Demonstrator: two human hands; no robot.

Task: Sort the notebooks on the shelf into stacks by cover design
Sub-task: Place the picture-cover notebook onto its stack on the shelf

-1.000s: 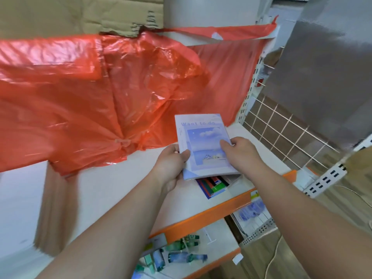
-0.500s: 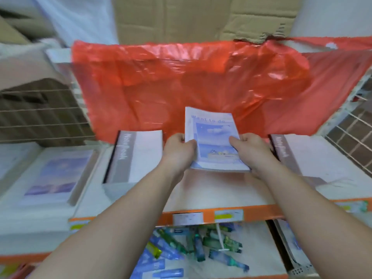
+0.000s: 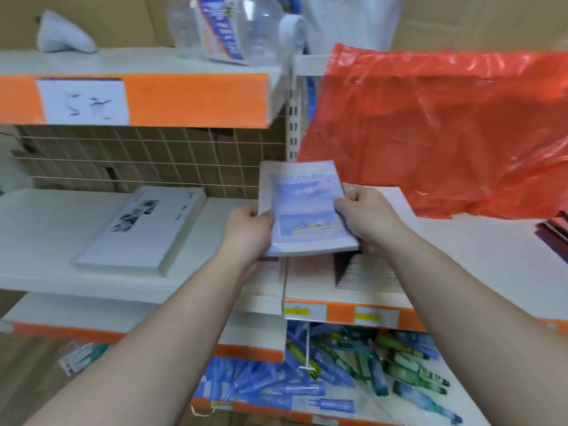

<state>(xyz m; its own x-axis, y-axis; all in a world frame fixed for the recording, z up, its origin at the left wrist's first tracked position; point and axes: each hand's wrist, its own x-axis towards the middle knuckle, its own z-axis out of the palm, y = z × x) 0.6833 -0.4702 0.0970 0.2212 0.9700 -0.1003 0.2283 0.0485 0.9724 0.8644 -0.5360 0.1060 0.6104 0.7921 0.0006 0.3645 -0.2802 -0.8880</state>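
A: Where is the notebook [image 3: 304, 210]?

B: The person holds it flat above the middle shelf [image 3: 46, 235], over the seam between two shelf sections. The left hand [image 3: 246, 232] grips its left edge with the thumb on top, and the right hand [image 3: 365, 216] grips its right edge in the same way.

A: Can anything on the cover be read?

B: Only "to do" along the top, above a picture of blue sky and cloud. The start of the line is blurred.

A: What other writing is there?

B: A paper sign [image 3: 83, 101] on the orange strip of the upper shelf carries a handwritten 5 and a second mark that is too smeared to read. A white stack of notebooks [image 3: 144, 229] lies on the shelf to the left, its black print unreadable. The yellow price tags [image 3: 368, 316] below the hands are blurred too.

A: And nearby?

B: A red plastic bag [image 3: 445, 133] hangs behind the right hand, and a clear bottle [image 3: 233, 29] with a blue and white label lies on the top shelf. Blue and green pens [image 3: 368, 364] fill the shelf below
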